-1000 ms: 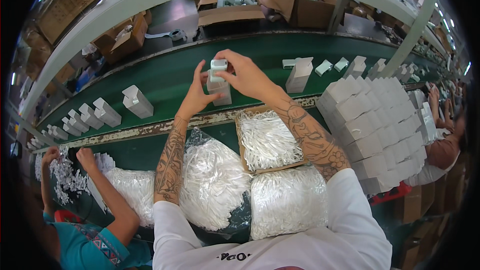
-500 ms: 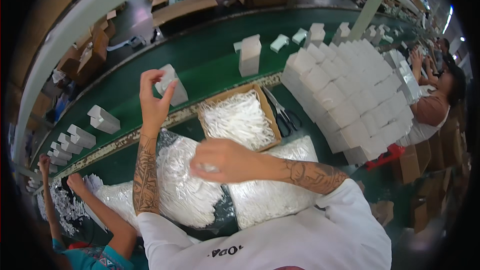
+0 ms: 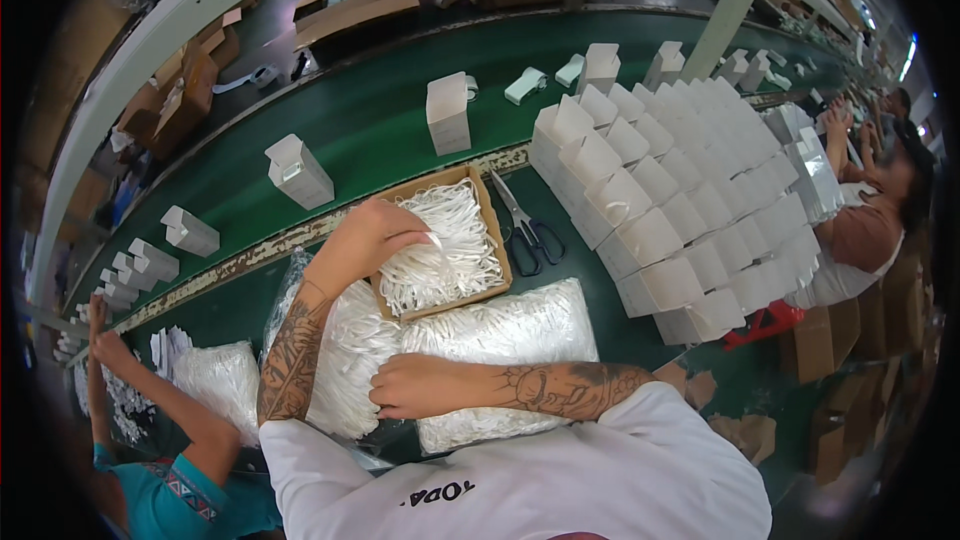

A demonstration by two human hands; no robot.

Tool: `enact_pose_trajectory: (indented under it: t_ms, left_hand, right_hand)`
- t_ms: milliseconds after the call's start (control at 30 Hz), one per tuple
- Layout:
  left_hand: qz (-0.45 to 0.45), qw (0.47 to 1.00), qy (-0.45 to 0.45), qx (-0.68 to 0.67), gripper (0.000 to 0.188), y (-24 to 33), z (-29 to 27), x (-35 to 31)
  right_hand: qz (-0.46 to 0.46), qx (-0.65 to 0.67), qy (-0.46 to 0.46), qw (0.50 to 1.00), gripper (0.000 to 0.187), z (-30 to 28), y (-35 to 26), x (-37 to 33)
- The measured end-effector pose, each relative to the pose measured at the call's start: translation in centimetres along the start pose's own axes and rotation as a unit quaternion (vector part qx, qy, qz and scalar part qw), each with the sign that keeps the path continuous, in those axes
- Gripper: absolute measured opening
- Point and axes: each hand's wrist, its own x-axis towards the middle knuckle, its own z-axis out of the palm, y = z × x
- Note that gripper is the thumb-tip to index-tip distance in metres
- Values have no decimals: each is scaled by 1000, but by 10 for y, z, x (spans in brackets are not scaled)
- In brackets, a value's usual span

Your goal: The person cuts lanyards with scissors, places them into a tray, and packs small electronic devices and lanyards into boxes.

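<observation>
My left hand (image 3: 378,236) reaches over a shallow cardboard tray (image 3: 494,258) full of looped white cords (image 3: 448,230). Its thumb and fingers pinch together at the left part of the pile, on a white cord. Lower down, my right hand (image 3: 415,386) is closed, its fingers curled beside a heap of white cords (image 3: 350,360) in clear plastic. Whatever those fingers may hold is hidden. Under the right forearm lies a clear bag packed with white cords (image 3: 530,325). On the green belt beyond stands an open white box (image 3: 303,178) with something pale inside.
Scissors (image 3: 525,230) with dark handles lie right of the tray. A large stack of open white boxes (image 3: 680,200) stands at the right. More boxes, such as one white box (image 3: 449,120), stand along the belt (image 3: 370,105). Co-workers sit at both sides, one arm (image 3: 165,390) near left.
My left hand has left the white box on the belt and come down to the cord tray. My right hand has moved lower. The boxes on the belt have shifted left.
</observation>
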Motion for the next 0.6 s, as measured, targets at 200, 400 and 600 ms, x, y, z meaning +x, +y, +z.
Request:
enact_pose_trajectory:
  t_ms: [200,400,600]
  left_hand:
    - [-34,992,69,-95,13,7,-15,13]
    - [-140,965,143,171,20,20,-61,69]
    - [-132,881,-18,454,19,-11,-71,121]
  right_hand:
    - [-44,14,20,999,22,-7,0,-4]
    - [-17,20,19,999,19,1,4,-6]
    - [-20,10,35,999,20,8,5,-10]
